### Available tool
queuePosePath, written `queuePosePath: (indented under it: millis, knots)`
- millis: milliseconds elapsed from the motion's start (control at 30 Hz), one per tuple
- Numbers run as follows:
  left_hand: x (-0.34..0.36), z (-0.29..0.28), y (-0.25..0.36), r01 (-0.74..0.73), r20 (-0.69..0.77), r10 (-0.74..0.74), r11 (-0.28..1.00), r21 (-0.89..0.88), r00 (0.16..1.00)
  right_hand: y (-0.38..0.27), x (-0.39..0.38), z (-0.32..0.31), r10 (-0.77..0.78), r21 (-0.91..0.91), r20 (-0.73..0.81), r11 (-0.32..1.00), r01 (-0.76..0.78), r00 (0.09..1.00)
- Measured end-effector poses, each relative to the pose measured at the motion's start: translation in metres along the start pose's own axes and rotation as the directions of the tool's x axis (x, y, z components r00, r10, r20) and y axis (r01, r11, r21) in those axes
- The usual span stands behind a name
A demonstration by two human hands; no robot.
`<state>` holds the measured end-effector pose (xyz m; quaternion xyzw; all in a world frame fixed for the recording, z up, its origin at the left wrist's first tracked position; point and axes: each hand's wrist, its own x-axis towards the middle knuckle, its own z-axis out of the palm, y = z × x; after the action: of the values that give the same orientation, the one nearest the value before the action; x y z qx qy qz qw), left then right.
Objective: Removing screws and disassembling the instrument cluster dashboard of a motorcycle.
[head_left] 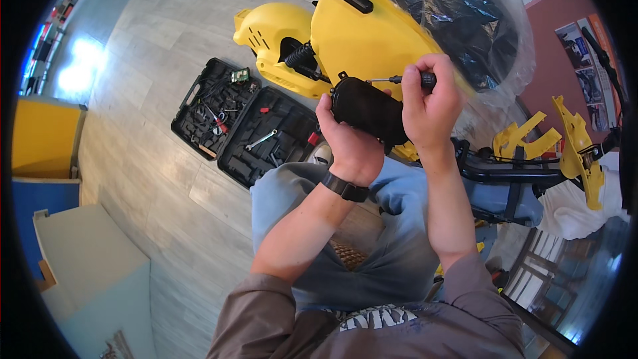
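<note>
Well, screwdriver (397, 80) at edge of housing (369, 110).

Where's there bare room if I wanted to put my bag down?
The floor looks bare between the pale box at left and the open tool case, and beyond the case, left of the slotted yellow cover. It's crowded in the case, among the black bars at right, and where the left hand holds a black part and the right hand a screwdriver.

Markings: no legible text.
I cannot read the white print (377, 317) on my T-shirt (399, 339) or the poster (589, 76) on the maroon wall (548, 16); both appear indistinct.
</note>
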<state>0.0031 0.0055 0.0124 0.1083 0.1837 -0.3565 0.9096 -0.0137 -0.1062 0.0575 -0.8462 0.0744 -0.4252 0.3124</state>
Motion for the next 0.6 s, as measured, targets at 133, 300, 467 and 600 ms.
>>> queuePosePath:
  millis: [133, 300, 467, 600]
  knots:
    - [-0.0006, 0.0007, -0.0003, -0.01, -0.02, 0.01, 1.0, 0.017, 1.0, 0.0, -0.0008, -0.0003, 0.014, 0.007, 0.006, 1.0, -0.015, 1.0]
    - [-0.001, 0.0019, 0.0012, -0.008, -0.035, 0.009, 1.0, 0.021, 0.999, 0.0006, -0.0008, -0.0002, 0.004, 0.013, 0.005, 1.0, -0.004, 1.0]
    - [0.0025, -0.0048, 0.001, -0.042, -0.037, 0.044, 0.998, 0.053, 0.998, -0.0025, -0.0008, 0.0017, 0.047, -0.006, 0.041, 0.999, -0.046, 0.998]
    - [0.0007, 0.0012, 0.0007, -0.07, -0.094, 0.078, 0.994, 0.084, 0.992, -0.0027, 0.0022, 0.0012, -0.005, -0.078, 0.066, 0.997, 0.01, 0.998]
